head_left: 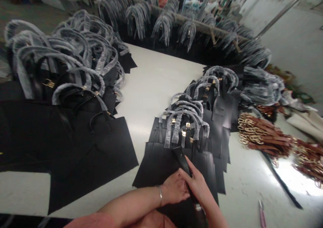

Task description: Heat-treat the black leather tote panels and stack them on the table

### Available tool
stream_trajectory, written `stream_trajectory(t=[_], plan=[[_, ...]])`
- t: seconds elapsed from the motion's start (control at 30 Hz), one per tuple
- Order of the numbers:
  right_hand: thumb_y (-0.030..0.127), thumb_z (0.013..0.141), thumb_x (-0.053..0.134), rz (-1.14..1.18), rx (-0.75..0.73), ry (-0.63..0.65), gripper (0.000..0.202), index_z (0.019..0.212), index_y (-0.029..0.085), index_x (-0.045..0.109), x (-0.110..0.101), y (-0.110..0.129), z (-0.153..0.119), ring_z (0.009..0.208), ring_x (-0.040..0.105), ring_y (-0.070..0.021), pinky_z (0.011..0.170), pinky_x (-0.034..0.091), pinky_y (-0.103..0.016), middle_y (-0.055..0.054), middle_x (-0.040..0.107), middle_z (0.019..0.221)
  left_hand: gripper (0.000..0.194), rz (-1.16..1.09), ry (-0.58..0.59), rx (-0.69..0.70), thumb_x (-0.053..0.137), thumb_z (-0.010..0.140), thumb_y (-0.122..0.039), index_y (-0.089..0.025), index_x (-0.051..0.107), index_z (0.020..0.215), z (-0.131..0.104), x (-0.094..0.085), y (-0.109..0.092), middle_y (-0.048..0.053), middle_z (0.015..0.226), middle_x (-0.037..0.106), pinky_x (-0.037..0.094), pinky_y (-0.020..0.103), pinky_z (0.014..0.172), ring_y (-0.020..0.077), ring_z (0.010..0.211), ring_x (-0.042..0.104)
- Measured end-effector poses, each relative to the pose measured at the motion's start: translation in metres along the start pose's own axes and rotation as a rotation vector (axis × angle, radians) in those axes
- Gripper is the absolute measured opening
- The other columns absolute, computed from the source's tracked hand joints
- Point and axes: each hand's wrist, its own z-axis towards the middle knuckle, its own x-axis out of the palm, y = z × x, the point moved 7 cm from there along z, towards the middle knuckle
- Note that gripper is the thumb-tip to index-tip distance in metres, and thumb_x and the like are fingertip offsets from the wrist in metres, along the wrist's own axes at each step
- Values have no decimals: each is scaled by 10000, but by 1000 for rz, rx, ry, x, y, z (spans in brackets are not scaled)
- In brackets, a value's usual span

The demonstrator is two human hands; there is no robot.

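Gripping black strap (182,160): closely curled right hand (198,183)

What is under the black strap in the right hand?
Black panels show beneath the black strap. What lies under the left hand and right hand is covered and cannot be seen.

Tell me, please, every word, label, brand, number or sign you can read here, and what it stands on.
No text can be read.
Gold-toned buckle: too small and blurred to tell whether it bears marks.
Black strap: no legible lettering.
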Motion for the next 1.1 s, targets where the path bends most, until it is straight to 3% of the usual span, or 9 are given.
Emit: stream_trajectory(t=[0.13,0.2,0.3,0.37,0.47,0.57,0.73,0.93,1.1], plan=[[403,776,643,-94,63,85,651,1397,228,549,20,-6,-15,1352,481,-304,1149,337,-473,-69,594,1407,537,8,1,-36,515,936,-379,-116,481,1402,4,13,-4,110,1466,484,294,402,1139,249,1382,361],[409,777,646,-79,61,73,651,1393,221,554,22,-2,-18,1313,520,-307,1124,372,-459,-77,623,1370,399,-60,26,9,549,921,-302,-139,596,1282,-5,12,-5,91,1365,578,341,363,1111,235,1324,437],[475,835,600,-3,78,82,705,1465,192,456,20,3,-21,886,726,-278,810,571,-392,-66,774,909,190,-270,-39,58,562,879,-156,-206,692,1007,-34,-13,9,36,1088,695,440,296,1009,189,1105,584],[522,862,567,31,133,93,752,1506,183,373,16,0,-24,522,660,-224,522,536,-315,32,645,533,223,-358,-236,-108,515,887,-124,-203,658,1037,-54,-46,41,58,1072,669,475,319,963,191,1046,591],[534,862,576,54,164,62,769,1516,211,334,11,-3,-27,392,556,-171,426,469,-260,95,519,425,246,-282,-533,-533,460,946,-167,-162,576,1162,-76,-93,102,123,1162,588,468,404,955,235,1093,541],[539,855,586,67,155,37,772,1512,220,336,12,-5,-27,408,562,-164,437,482,-258,86,552,458,228,-114,-516,-786,582,928,-331,-153,596,1069,-65,-112,141,112,1081,574,447,447,901,271,1029,524],[530,849,590,79,168,30,781,1511,198,341,18,-8,-27,404,558,-164,429,478,-253,83,541,447,192,-19,-383,-800,559,947,-308,-191,624,809,-34,-110,159,57,911,580,389,401,825,239,906,506],[521,842,596,71,172,27,789,1512,186,348,20,-10,-30,404,562,-164,433,478,-250,74,551,454,220,-262,-452,-812,428,985,-211,-177,566,817,-37,-98,165,74,930,583,381,351,824,220,899,534],[475,856,590,59,155,77,759,1518,200,342,22,-3,-33,414,560,-153,442,473,-241,75,552,473,191,-412,-442,-826,411,994,-247,-194,540,863,-34,-93,179,16,755,583,370,287,668,184,721,575]])
